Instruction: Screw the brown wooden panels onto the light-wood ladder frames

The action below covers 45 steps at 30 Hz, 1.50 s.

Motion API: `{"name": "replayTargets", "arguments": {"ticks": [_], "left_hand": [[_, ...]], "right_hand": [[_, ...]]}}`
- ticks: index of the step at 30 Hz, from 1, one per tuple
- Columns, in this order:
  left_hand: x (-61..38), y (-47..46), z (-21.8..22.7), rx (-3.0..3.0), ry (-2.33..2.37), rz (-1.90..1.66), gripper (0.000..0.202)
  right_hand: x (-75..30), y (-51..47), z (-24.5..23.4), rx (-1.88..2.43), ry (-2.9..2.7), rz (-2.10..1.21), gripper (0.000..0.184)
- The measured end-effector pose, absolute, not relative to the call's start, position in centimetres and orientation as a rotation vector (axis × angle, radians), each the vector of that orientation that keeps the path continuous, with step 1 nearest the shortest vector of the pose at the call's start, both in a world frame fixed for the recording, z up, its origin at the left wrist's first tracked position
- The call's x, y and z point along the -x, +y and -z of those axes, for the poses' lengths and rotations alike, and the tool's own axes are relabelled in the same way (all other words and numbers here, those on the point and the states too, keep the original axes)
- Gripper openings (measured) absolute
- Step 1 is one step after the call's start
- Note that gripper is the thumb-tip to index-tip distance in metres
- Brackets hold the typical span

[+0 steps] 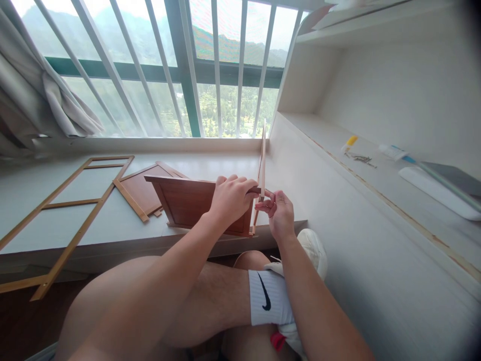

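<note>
My left hand is wrapped over the top edge of a brown wooden panel that stands upright on the window sill. Right beside it a thin light wooden side piece stands on edge against the panel's right end. My right hand is pinched at that corner joint, fingers closed on something too small to make out. Both hands almost touch each other.
A flat brown panel and a light wooden frame lie on the sill to the left. On the white shelf to the right are loose screws, a yellow-tipped tool and a white tube. My bare legs and a white sock are below.
</note>
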<state>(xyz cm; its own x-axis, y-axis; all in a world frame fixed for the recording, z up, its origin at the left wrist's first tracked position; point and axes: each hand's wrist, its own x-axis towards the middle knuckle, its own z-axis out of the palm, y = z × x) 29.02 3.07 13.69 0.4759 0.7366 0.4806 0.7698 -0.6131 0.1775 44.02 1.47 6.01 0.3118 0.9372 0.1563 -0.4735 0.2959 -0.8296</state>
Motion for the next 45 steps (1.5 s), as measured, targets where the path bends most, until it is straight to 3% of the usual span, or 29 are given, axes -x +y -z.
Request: {"name": "replayTargets", "arguments": {"ticks": [14, 45], "left_hand": [[-28.9, 2.9, -15.5, 2.743, -1.350, 0.840, 0.015], [-29.4, 1.9, -15.7, 2.813, -1.261, 0.661, 0.013]], "right_hand": [[-44.3, 1.7, -6.2, 0.625, -0.794, -0.936, 0.037], [-44.7, 1.5, -6.0, 0.768, -0.891, -0.897, 0.039]]}}
